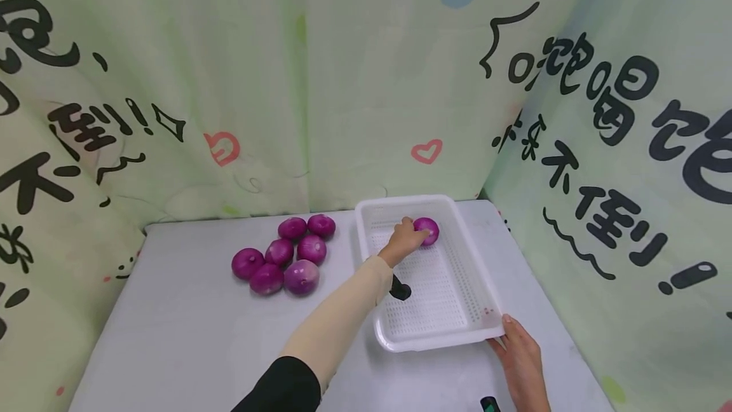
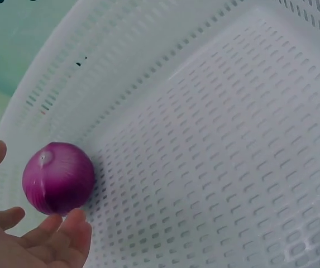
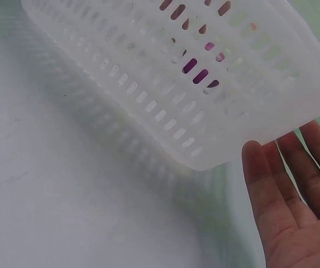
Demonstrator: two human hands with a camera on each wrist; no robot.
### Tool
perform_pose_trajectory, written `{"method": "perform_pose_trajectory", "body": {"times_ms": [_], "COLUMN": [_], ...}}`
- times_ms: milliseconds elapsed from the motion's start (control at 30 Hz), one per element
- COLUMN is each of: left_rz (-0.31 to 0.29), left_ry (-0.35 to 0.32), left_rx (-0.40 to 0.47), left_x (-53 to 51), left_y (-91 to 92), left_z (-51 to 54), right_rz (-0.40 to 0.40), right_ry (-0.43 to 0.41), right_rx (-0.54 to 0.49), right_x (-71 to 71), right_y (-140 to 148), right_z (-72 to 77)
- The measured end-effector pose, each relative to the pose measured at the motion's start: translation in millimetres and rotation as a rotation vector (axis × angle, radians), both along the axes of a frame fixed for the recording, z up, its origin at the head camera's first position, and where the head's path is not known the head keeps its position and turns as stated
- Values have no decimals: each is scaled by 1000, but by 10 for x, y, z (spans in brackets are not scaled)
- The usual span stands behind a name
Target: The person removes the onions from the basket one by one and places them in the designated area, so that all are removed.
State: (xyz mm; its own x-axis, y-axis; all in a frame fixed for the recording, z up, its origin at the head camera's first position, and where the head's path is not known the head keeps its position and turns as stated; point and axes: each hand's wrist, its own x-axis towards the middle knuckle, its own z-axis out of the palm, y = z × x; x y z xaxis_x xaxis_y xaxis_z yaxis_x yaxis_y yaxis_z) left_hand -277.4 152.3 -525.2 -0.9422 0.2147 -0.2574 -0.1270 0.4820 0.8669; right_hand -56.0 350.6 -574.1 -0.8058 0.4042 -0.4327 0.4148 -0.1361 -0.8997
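Note:
A purple onion [image 1: 426,231] lies in the white perforated plastic basket [image 1: 434,339], near its far end. My left hand [image 1: 405,240] is inside the basket, right beside this onion. In the left wrist view the fingers [image 2: 73,237] of that hand are spread and loose around the onion [image 2: 59,178], not wrapped round it. At the basket's near right corner, my right hand [image 1: 521,356] touches the rim. Seen from the right wrist, its fingers [image 3: 307,162] look fairly straight against the basket corner [image 3: 215,151]; some fingertips are hidden behind the wall.
Several more purple onions [image 1: 301,277] sit grouped on the white table [image 1: 171,310], left of the basket. A dark object [image 1: 490,404] shows at the bottom edge, near the right wrist. Printed green curtains [image 1: 366,81] hang behind and beside the table.

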Motion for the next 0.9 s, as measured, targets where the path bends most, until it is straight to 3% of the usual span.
{"method": "perform_pose_trajectory", "body": {"times_ms": [200, 333, 433, 733, 900], "left_rz": [36, 22, -2, -7, -65], "left_ry": [-111, -212, -252, -271, -233], "left_rx": [118, 149, 155, 187, 147], "left_x": [-82, -111, -135, -177, -197], "left_y": [-76, -137, -133, -51, 13], "left_z": [-128, -207, -260, -318, -335], "right_rz": [27, 47, 47, 35, 31], "right_ry": [16, 11, 12, 24, 36], "right_rx": [-1, 7, 9, -6, -5], "right_x": [-20, -6, 15, 17, -2], "right_y": [-62, -70, -54, -1, 3], "right_z": [-30, -29, -11, 0, 0]}}
